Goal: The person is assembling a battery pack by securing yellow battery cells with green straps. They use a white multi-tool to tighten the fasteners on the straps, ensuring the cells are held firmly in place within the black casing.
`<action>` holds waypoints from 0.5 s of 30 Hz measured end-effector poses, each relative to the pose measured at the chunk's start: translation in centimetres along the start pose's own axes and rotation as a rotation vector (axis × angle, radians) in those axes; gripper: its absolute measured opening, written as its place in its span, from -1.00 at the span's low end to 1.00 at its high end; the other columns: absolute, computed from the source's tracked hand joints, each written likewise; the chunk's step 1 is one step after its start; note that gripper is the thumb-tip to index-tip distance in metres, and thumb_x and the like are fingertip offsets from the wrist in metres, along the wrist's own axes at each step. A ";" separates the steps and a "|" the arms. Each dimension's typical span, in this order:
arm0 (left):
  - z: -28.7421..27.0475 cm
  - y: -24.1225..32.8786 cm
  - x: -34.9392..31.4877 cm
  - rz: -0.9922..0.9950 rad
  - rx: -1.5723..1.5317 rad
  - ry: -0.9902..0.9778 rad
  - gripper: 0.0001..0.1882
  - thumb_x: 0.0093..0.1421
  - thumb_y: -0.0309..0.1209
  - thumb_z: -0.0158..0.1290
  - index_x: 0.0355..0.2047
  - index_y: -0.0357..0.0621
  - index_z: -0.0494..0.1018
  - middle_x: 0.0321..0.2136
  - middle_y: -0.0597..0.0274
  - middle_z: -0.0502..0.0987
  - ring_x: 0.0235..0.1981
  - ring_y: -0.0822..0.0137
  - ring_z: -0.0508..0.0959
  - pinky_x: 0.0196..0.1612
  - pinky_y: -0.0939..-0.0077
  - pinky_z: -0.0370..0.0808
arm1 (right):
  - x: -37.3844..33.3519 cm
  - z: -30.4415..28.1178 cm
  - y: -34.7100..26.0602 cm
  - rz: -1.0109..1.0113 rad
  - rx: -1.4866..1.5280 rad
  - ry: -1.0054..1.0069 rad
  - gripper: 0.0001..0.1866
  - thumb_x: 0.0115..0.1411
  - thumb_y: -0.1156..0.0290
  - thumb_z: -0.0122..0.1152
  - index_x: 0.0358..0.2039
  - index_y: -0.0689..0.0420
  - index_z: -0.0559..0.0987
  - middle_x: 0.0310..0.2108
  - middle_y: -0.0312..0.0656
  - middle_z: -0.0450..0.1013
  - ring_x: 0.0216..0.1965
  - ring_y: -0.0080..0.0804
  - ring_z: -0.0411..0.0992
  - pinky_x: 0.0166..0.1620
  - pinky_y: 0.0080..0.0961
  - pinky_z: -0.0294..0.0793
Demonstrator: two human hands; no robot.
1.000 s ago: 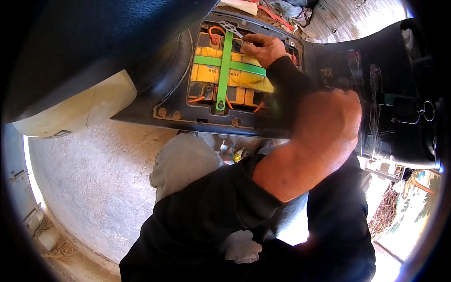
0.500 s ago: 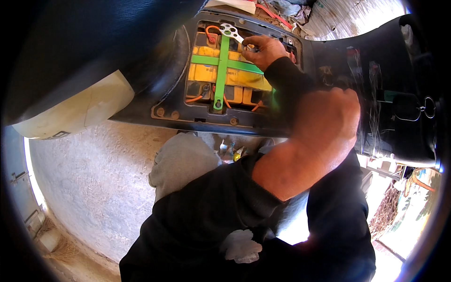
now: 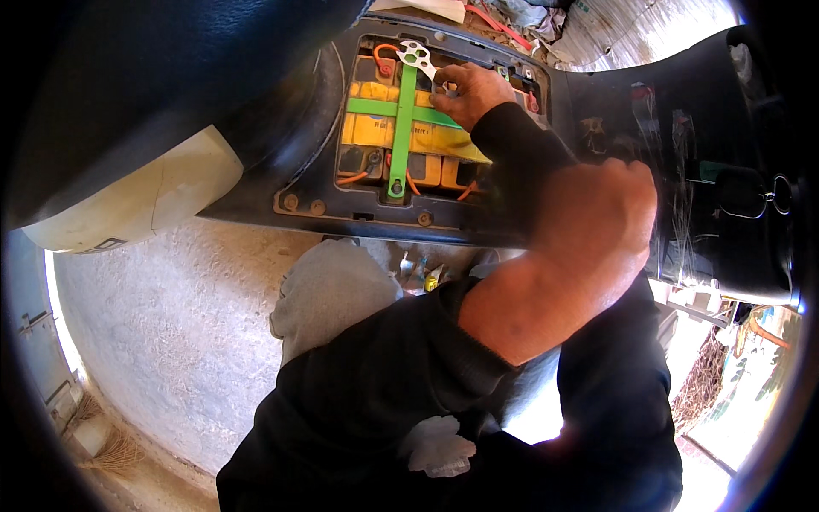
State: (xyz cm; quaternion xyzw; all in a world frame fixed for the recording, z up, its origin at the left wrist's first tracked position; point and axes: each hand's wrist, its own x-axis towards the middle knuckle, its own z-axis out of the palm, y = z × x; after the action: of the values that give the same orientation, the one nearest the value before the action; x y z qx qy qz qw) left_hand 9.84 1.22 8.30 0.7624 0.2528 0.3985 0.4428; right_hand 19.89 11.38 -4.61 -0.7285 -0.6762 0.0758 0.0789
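My right hand is closed on a flat silver spanner with several holes in its head. The spanner's head lies over the far end of a green strap, near an orange cable. Two green straps cross over yellow-and-black batteries in an open compartment. My left forearm crosses in front of my right arm, ending in my left hand, bent at the wrist beside the compartment's right end. Its knuckles show from behind; the fingers are hidden or blurred, so I cannot tell what they touch.
A black scooter-like body surrounds the compartment, with a dark seat at left and a cream panel below it. Keys on a ring hang at the far right. My grey-clad knee is below the compartment's edge.
My right hand and the spanner have shifted slightly left, and the spanner has turned a little. More of the compartment's far right corner shows. My left hand has barely moved.
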 end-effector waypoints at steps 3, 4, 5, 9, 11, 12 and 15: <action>-0.1 0.0 0.0 -0.003 0.018 -0.002 -0.87 0.09 -0.43 0.10 -0.49 -0.25 0.45 -0.63 0.01 0.50 -0.58 0.09 0.57 -0.50 0.27 0.50 | 0.0 -0.2 0.3 0.004 0.027 -0.006 -0.64 -0.04 0.10 0.20 -0.23 -0.06 0.61 -0.30 -0.11 0.54 -0.25 -0.12 0.51 -0.16 -0.23 0.49; -0.2 0.0 0.1 -0.003 0.021 -0.005 -0.87 0.09 -0.43 0.10 -0.49 -0.25 0.45 -0.63 0.01 0.50 -0.58 0.09 0.57 -0.50 0.27 0.50 | 0.0 -0.3 0.3 0.010 0.041 -0.013 -0.64 -0.04 0.10 0.20 -0.23 -0.06 0.61 -0.30 -0.12 0.54 -0.26 -0.12 0.51 -0.16 -0.23 0.49; -0.3 0.0 0.1 -0.004 0.026 -0.007 -0.87 0.09 -0.43 0.10 -0.49 -0.25 0.45 -0.63 0.01 0.50 -0.57 0.09 0.57 -0.49 0.27 0.50 | 0.1 -0.3 0.2 0.008 0.044 -0.015 -0.65 -0.04 0.10 0.20 -0.23 -0.06 0.61 -0.31 -0.12 0.55 -0.26 -0.12 0.51 -0.16 -0.23 0.49; -0.5 0.3 0.0 -0.010 0.012 -0.005 -0.87 0.08 -0.44 0.09 -0.50 -0.25 0.44 -0.63 0.00 0.50 -0.57 0.08 0.57 -0.50 0.26 0.49 | 0.0 -1.2 -0.2 0.038 0.024 -0.032 -0.65 -0.04 0.11 0.19 -0.23 -0.06 0.61 -0.35 -0.13 0.56 -0.28 -0.12 0.52 -0.17 -0.23 0.50; -0.5 0.2 0.1 -0.007 0.004 0.000 -0.88 0.08 -0.44 0.09 -0.51 -0.24 0.43 -0.63 0.00 0.49 -0.57 0.07 0.56 -0.50 0.25 0.48 | 0.0 -1.1 -0.2 0.052 0.003 -0.039 -0.66 -0.03 0.11 0.19 -0.23 -0.06 0.61 -0.35 -0.12 0.56 -0.27 -0.11 0.52 -0.16 -0.23 0.50; -0.6 0.2 0.1 -0.006 0.001 0.003 -0.88 0.08 -0.45 0.09 -0.51 -0.24 0.43 -0.63 0.00 0.49 -0.57 0.06 0.56 -0.50 0.25 0.48 | 0.0 -0.8 0.0 0.050 -0.013 -0.038 -0.65 -0.03 0.11 0.18 -0.23 -0.06 0.61 -0.33 -0.11 0.55 -0.26 -0.11 0.52 -0.16 -0.23 0.49; -0.5 0.0 0.1 -0.004 -0.006 0.009 -0.88 0.08 -0.45 0.08 -0.52 -0.24 0.42 -0.63 0.00 0.49 -0.57 0.06 0.56 -0.51 0.24 0.47 | -0.2 -0.2 -0.7 0.066 -0.058 -0.031 -0.64 -0.02 0.10 0.17 -0.21 -0.06 0.60 -0.29 -0.07 0.53 -0.22 -0.09 0.50 -0.14 -0.22 0.48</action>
State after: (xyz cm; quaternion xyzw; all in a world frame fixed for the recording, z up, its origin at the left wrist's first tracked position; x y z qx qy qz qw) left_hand 9.46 1.54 8.52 0.7589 0.2550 0.4019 0.4445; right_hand 19.24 11.20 -4.29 -0.7511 -0.6549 0.0703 0.0447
